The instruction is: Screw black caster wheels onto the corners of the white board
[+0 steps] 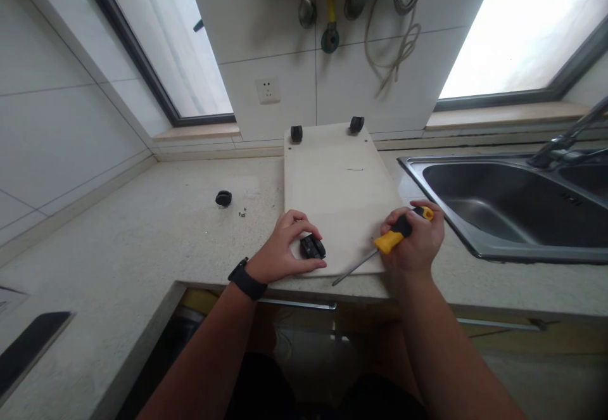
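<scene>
Between the thumb and fingers of my left hand (289,249) is a black caster wheel (312,247), at the near left corner of a white board (339,198). My right hand (415,239) grips a screwdriver (392,241) by its yellow and black handle. Its metal shaft slants down to the left, the tip near the board's front edge. Two more casters, one at the far left corner (296,133) and one at the far right corner (356,125), stand on the board. A loose caster (223,198) lies on the counter to the left, beside several small screws (242,213).
The pale stone counter (142,230) carries the board. A steel sink (494,204) with a faucet (565,141) is at the right. Pipes, a yellow gas valve (330,37) and a socket (268,90) are on the tiled wall. The counter's front edge runs just below my hands.
</scene>
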The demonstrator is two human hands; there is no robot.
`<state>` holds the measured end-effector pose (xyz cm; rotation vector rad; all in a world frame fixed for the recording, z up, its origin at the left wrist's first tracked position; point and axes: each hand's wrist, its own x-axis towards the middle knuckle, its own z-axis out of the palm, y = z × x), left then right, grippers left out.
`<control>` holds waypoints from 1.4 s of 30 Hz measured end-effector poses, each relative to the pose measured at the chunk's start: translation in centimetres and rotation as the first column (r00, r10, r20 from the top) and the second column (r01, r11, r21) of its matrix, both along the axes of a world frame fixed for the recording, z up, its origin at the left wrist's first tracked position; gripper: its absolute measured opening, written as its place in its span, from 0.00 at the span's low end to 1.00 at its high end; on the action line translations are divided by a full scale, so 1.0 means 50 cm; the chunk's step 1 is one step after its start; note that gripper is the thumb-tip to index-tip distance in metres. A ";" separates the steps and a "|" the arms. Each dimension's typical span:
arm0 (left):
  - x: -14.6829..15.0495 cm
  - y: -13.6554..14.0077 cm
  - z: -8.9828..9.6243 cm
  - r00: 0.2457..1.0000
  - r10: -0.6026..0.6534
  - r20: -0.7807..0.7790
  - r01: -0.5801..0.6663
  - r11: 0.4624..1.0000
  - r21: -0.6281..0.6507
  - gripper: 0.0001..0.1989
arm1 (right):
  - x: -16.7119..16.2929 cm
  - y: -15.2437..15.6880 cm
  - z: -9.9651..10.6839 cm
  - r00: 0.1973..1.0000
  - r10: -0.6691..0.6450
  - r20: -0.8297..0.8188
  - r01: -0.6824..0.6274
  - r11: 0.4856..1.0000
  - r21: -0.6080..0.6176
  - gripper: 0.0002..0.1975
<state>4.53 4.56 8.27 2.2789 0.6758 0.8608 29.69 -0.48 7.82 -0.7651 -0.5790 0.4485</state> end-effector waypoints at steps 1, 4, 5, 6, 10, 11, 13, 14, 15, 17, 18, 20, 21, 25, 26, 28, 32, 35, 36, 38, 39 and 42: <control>0.001 -0.002 0.009 0.999 0.007 -0.035 -0.007 1.000 0.014 0.20 | -0.002 -0.001 -0.003 1.000 0.005 -0.017 -0.005 1.000 -0.007 0.12; 0.004 -0.010 0.035 0.991 0.006 -0.130 -0.001 0.999 0.044 0.15 | 0.000 -0.003 -0.006 0.998 0.015 -0.061 -0.017 1.000 -0.023 0.13; 0.005 -0.013 0.042 0.988 -0.002 -0.156 0.009 0.999 0.047 0.15 | 0.002 -0.003 -0.006 0.997 0.019 -0.073 -0.021 0.999 -0.029 0.13; 0.005 -0.018 0.048 0.983 -0.011 -0.181 0.020 0.999 0.048 0.15 | 0.004 -0.003 -0.006 0.996 0.024 -0.083 -0.027 0.999 -0.037 0.13; 0.004 -0.036 0.051 0.975 -0.002 -0.220 0.014 0.998 0.054 0.17 | 0.005 -0.006 -0.005 0.994 0.035 -0.104 -0.041 0.997 -0.062 0.13; 0.005 -0.040 0.046 0.977 0.016 -0.212 -0.004 0.998 0.058 0.17 | 0.003 -0.006 -0.004 0.994 0.035 -0.107 -0.043 0.997 -0.069 0.13; 0.008 -0.044 0.033 0.982 0.061 -0.179 -0.048 0.996 0.076 0.15 | 0.001 -0.007 -0.003 0.993 0.033 -0.112 -0.042 0.996 -0.080 0.13; 0.010 -0.045 0.025 0.984 0.081 -0.159 -0.067 0.994 0.089 0.14 | 0.001 -0.007 -0.003 0.993 0.029 -0.114 -0.039 0.996 -0.086 0.13; 0.011 -0.045 0.018 0.987 0.094 -0.134 -0.080 0.991 0.104 0.12 | 0.001 -0.007 -0.003 0.993 0.024 -0.117 -0.035 0.995 -0.091 0.13; 0.011 -0.043 0.006 0.993 0.084 -0.081 -0.073 0.989 0.131 0.12 | 0.002 -0.006 -0.004 0.992 0.011 -0.122 -0.023 0.995 -0.095 0.13; 0.008 -0.040 0.002 0.996 0.067 -0.060 -0.058 0.989 0.138 0.13 | 0.001 -0.006 -0.005 0.992 0.005 -0.124 -0.017 0.995 -0.095 0.13; -0.002 -0.033 -0.002 0.999 0.034 -0.031 -0.029 0.988 0.149 0.15 | -0.005 -0.009 -0.007 0.992 -0.002 -0.126 -0.010 0.995 -0.099 0.13; -0.009 -0.029 -0.001 0.999 0.022 -0.025 -0.018 0.989 0.149 0.15 | -0.011 -0.011 -0.009 0.992 -0.004 -0.127 -0.009 0.995 -0.104 0.13; -0.046 -0.011 0.004 1.000 -0.006 -0.004 0.006 0.995 0.099 0.14 | -0.052 -0.029 -0.014 0.995 -0.009 -0.100 -0.003 0.992 -0.124 0.14; -0.055 -0.007 0.004 1.000 -0.014 0.007 0.013 0.997 0.076 0.14 | -0.062 -0.033 -0.014 0.996 -0.015 -0.084 0.004 0.993 -0.122 0.14; -0.069 -0.002 -0.002 0.999 -0.027 0.043 0.025 0.999 0.030 0.14 | -0.078 -0.037 -0.010 0.998 -0.033 -0.055 0.027 0.994 -0.106 0.14; -0.081 -0.002 -0.029 0.991 -0.020 0.131 0.025 0.999 -0.036 0.15 | -0.090 -0.022 0.021 0.969 -0.194 0.151 0.188 0.981 0.053 0.14; -0.077 -0.006 -0.053 0.978 0.008 0.207 -0.002 1.000 -0.029 0.15 | -0.099 -0.002 0.057 0.868 -0.333 0.369 0.257 0.936 0.240 0.12; -0.075 -0.007 -0.059 0.972 0.020 0.233 -0.016 1.000 -0.018 0.14 | -0.104 0.004 0.068 0.834 -0.344 0.431 0.244 0.931 0.271 0.11; -0.072 -0.009 -0.069 0.961 0.043 0.274 -0.044 0.999 -0.004 0.13 | -0.116 0.012 0.085 0.766 -0.342 0.544 0.197 0.931 0.308 0.11; -0.071 -0.009 -0.072 0.957 0.052 0.286 -0.053 0.999 -0.003 0.13 | -0.122 0.014 0.090 0.748 -0.324 0.580 0.169 0.937 0.306 0.12; -0.070 -0.009 -0.074 0.951 0.053 0.305 -0.055 0.998 -0.001 0.12 | -0.133 0.017 0.089 0.732 -0.290 0.617 0.108 0.943 0.315 0.17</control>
